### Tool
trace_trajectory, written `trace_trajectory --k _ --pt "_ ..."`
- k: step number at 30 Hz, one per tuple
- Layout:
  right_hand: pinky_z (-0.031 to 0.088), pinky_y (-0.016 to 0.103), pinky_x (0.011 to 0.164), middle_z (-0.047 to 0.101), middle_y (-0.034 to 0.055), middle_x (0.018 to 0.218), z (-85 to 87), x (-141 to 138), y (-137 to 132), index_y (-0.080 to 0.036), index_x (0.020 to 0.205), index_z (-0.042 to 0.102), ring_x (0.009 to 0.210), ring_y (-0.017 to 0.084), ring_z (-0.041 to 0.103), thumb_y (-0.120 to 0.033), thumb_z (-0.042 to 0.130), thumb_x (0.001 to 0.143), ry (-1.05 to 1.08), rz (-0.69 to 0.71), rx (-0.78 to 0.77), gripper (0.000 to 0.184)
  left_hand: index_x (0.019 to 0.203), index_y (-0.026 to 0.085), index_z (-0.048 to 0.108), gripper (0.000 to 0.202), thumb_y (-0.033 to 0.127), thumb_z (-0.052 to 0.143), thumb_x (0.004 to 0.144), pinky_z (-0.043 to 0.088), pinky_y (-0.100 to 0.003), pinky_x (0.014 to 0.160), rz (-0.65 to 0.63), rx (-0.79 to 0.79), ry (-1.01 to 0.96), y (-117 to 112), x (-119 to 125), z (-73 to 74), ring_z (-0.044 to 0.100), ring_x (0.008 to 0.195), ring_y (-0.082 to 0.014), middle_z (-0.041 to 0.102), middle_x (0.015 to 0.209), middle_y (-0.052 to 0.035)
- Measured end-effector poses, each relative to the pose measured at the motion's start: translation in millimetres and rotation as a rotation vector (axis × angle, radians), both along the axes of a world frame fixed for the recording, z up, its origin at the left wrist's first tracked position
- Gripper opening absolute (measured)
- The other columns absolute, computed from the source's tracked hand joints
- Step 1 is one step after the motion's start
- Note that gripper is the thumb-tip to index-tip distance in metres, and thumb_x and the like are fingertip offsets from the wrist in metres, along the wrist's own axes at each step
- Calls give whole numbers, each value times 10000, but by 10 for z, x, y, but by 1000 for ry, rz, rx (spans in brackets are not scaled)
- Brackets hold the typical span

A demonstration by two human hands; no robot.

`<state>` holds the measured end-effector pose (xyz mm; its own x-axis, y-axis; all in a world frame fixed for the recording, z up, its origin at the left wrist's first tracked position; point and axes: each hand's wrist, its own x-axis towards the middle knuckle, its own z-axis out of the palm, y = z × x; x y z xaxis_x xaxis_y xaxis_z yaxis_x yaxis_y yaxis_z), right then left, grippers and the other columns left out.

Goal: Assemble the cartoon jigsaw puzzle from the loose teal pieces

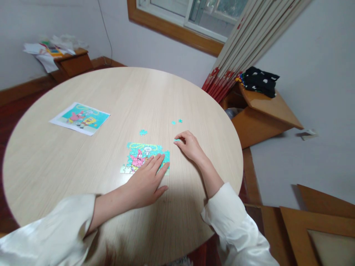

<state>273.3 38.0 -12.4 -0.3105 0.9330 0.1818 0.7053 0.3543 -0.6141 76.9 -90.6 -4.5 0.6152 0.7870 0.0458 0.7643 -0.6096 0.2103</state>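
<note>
A partly assembled jigsaw puzzle (135, 157) with pink and turquoise cartoon figures lies on the round table. My left hand (149, 179) rests flat across its lower right part, fingers spread, hiding some of the picture. To the right of the puzzle, my right hand (189, 145) pinches a small turquoise puzzle piece (176, 140) between thumb and fingertips, at or just above the tabletop. Loose turquoise pieces (143, 132) lie just beyond the puzzle's top edge. Two more, one of them this small piece (180, 120), sit farther off, beyond my right hand.
A printed reference picture (83, 119) lies on the left of the pale round table (116, 96). Beyond the table stand a wooden cabinet (263, 111) with dark cloth on top, a long curtain (241, 40) and a small stand (73, 61) holding papers.
</note>
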Motion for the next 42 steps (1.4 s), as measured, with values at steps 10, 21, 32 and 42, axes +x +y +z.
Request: trace_trajectory --k 10,21,32,42 --pt "434 343 793 601 56 834 -6 -19 13 -187 797 606 805 178 551 -202 537 855 15 26 104 92 1363 57 403 584 390 479 889 291 -527 1102 8 2 -15 -10 0 -27 287 1395 -373 337 1483 -270" --pt "483 304 686 633 33 759 56 -251 -154 -182 758 643 682 137 589 -336 556 869 375 179 -89 209 1360 70 404 591 393 505 876 261 -518 1116 24 -11 -48 -14 6 -44 283 1400 -361 336 1490 -255" --pt "493 317 770 650 42 873 62 -231 -217 -198 747 691 819 143 617 -197 627 823 325 377 -74 100 1355 64 402 599 407 509 876 287 -517 1105 7 -7 -22 -6 1 -22 307 1389 -362 363 1468 -270" --pt "493 352 787 675 51 830 94 -229 -222 -204 723 680 809 165 623 -243 612 824 276 394 -90 127 1355 55 405 615 409 531 867 283 -507 1108 12 -10 -4 -3 9 -7 316 1382 -372 371 1464 -269"
